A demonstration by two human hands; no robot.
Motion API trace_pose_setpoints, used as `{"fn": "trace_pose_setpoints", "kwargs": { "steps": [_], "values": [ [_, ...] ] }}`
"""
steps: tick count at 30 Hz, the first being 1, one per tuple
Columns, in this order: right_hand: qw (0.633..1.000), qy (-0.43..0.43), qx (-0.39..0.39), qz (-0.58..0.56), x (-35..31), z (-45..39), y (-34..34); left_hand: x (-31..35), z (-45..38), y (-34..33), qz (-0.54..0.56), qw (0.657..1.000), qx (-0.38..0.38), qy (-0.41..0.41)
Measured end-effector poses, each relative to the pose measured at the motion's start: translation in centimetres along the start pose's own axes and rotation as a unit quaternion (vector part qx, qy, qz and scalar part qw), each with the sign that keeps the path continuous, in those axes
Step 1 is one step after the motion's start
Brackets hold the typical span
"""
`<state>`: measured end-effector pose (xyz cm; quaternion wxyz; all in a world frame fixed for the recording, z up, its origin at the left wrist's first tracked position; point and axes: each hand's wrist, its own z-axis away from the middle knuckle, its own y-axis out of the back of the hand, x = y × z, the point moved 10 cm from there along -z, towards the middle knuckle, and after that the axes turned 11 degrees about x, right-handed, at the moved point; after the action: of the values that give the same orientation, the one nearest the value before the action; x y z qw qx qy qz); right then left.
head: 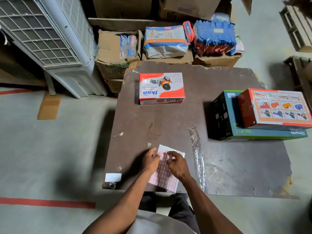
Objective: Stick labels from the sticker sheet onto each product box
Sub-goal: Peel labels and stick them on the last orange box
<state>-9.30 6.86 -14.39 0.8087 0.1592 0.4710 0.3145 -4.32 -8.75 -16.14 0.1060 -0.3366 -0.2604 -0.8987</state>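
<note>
While both hands work at the near edge of the table [168, 119], the sticker sheet [166, 174] lies flat under them. The sheet is thin white paper, shaped like a rectangle and turned a bit crooked. It is covered with rows of tiny pink-edged labels, and its far corner looks bare and white. The left hand [150, 159] rests on the left side of the sheet with its fingers curled, and its fingertips seem to pinch the paper. The right hand [177, 163] sits on the right side, fingers bent down close to the labels. I cannot tell if it has a label between them, because that spot is blurry.

The table top is a dark brown board, rough and scratched, with chipped edges. A strip of shiny clear tape [197, 157] runs along it just right of the sheet.

Well away from the hands, a red and white box [161, 88] made of smooth card sits near the far side of the table. On the right, a red box with little pictures [276, 108] is stacked on a flat teal and black box [226, 115].

Behind the table are crumpled brown cartons [111, 53] and soft plastic packs [166, 41].
</note>
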Motion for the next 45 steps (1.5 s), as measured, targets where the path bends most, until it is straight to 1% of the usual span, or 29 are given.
{"fn": "trace_pose_setpoints", "kwargs": {
  "steps": [6, 9, 13, 15, 18, 20, 23, 26, 30, 37, 45],
  "values": [
    [1.000, -0.005, -0.012, 0.005, 0.3, -0.4, -0.6, 0.6, -0.6, -0.9, -0.020, 0.999, 0.009, -0.029],
    [0.999, 0.019, -0.005, 0.028, 0.1, -0.4, -0.6, 0.3, -1.0, -0.8, -0.018, 0.999, 0.019, -0.019],
    [1.000, 0.011, -0.009, 0.006, 0.0, -0.4, -0.4, -0.1, -1.5, -0.6, -0.014, 0.999, 0.030, -0.004],
    [1.000, 0.011, -0.016, 0.003, -0.2, -0.3, -0.4, -0.3, -1.5, -0.8, -0.007, 1.000, 0.017, 0.007],
    [1.000, 0.014, -0.017, -0.005, -0.5, -0.1, -0.2, 0.0, -1.5, -1.1, -0.008, 1.000, 0.008, -0.001],
    [0.999, 0.037, -0.007, -0.011, -1.2, 0.1, 0.2, 0.4, -1.3, -0.7, 0.006, 1.000, 0.003, -0.013],
    [0.993, 0.111, 0.035, -0.020, -3.3, 0.4, 1.8, 1.3, -0.6, 0.4, 0.050, 0.998, -0.005, -0.031],
    [0.983, 0.169, 0.064, -0.031, -5.8, 0.5, 3.3, 2.7, 0.6, 1.2, 0.110, 0.992, -0.042, -0.043],
    [0.971, 0.225, 0.077, -0.036, -8.9, 0.4, 4.4, 5.2, 1.9, 1.7, 0.170, 0.980, -0.076, -0.067],
    [0.965, 0.241, 0.079, -0.063, -11.1, 0.4, 5.4, 8.3, 2.8, 3.1, 0.178, 0.977, -0.069, -0.095],
    [0.964, 0.245, 0.073, -0.075, -12.6, 1.1, 6.1, 10.0, 3.2, 3.7, 0.180, 0.975, -0.064, -0.110]
  ]
}}
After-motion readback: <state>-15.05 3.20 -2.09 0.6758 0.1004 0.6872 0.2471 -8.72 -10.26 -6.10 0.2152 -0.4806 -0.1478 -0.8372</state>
